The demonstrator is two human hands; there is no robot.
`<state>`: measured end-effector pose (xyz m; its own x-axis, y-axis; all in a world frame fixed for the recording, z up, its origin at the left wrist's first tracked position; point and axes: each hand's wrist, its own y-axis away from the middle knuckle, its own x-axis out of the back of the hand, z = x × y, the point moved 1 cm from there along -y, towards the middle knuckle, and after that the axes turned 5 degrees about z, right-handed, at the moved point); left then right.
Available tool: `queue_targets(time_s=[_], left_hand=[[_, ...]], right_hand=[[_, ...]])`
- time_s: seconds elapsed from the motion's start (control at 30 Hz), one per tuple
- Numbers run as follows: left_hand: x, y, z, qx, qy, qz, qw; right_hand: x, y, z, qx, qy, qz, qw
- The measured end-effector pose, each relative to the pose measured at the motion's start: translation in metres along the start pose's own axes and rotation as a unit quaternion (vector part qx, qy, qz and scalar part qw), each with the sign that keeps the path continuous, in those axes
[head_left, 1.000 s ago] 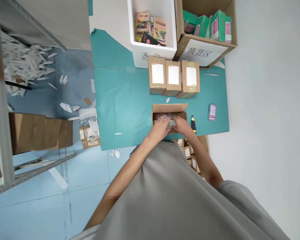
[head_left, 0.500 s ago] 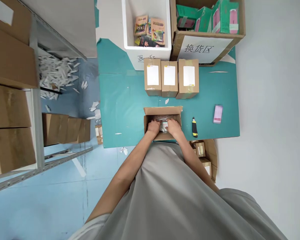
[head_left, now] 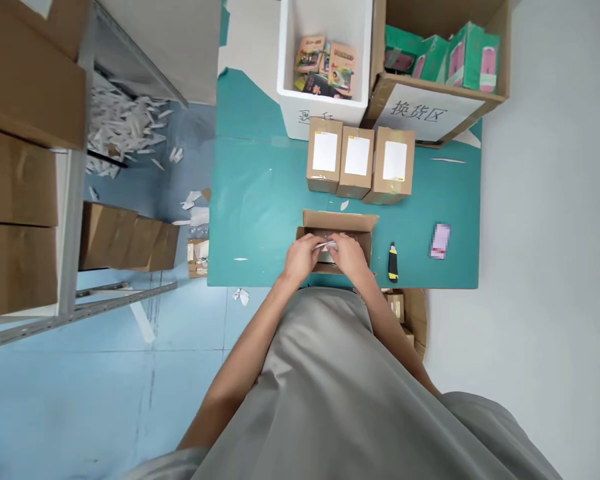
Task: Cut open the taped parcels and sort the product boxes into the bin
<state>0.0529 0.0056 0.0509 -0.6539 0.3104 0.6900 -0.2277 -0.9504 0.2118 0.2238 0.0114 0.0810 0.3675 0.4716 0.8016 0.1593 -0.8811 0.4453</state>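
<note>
An open cardboard box (head_left: 339, 219) stands at the table's near edge with its far flap raised. Over its opening, my left hand (head_left: 301, 257) and my right hand (head_left: 349, 255) pinch a thin white piece, apparently folded paper (head_left: 326, 245), between their fingertips. Both hands are closed on it from opposite sides. Clear plastic shows behind the fingers inside the box, but most of the contents are hidden by my hands. To the right of the box lies a black and yellow utility knife (head_left: 393, 263).
Three taped cartons (head_left: 355, 157) with white labels stand beyond the box. Behind them are a white foam bin (head_left: 325, 120) holding small packs and a large carton (head_left: 425, 113) of green boxes. A blurred pink item (head_left: 440, 240) lies right; a shelf (head_left: 73, 233) stands left.
Both hands have risen from inside the box and now hold the white paper between them. The camera view has shifted and tilted a little.
</note>
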Motion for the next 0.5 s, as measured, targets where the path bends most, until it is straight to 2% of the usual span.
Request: queue_targets(time_s=[0.1, 0.2, 0.33, 0.5], left_hand=[[0.037, 0.023, -0.012, -0.014, 0.085, 0.099, 0.991], [0.08, 0.043, -0.042, 0.022, 0.101, 0.188, 0.977], [0.137, 0.069, -0.108, 0.112, 0.059, 0.306, 0.943], [0.188, 0.105, -0.198, 0.249, -0.007, 0.387, 0.888]], right_hand=[[0.008, 0.0, -0.035, 0.063, -0.049, 0.05, 0.996], [0.01, -0.003, -0.075, 0.121, -0.092, 0.087, 0.985], [0.001, -0.007, -0.125, 0.171, -0.117, 0.087, 0.974], [-0.016, -0.009, -0.172, 0.157, -0.079, -0.001, 0.985]])
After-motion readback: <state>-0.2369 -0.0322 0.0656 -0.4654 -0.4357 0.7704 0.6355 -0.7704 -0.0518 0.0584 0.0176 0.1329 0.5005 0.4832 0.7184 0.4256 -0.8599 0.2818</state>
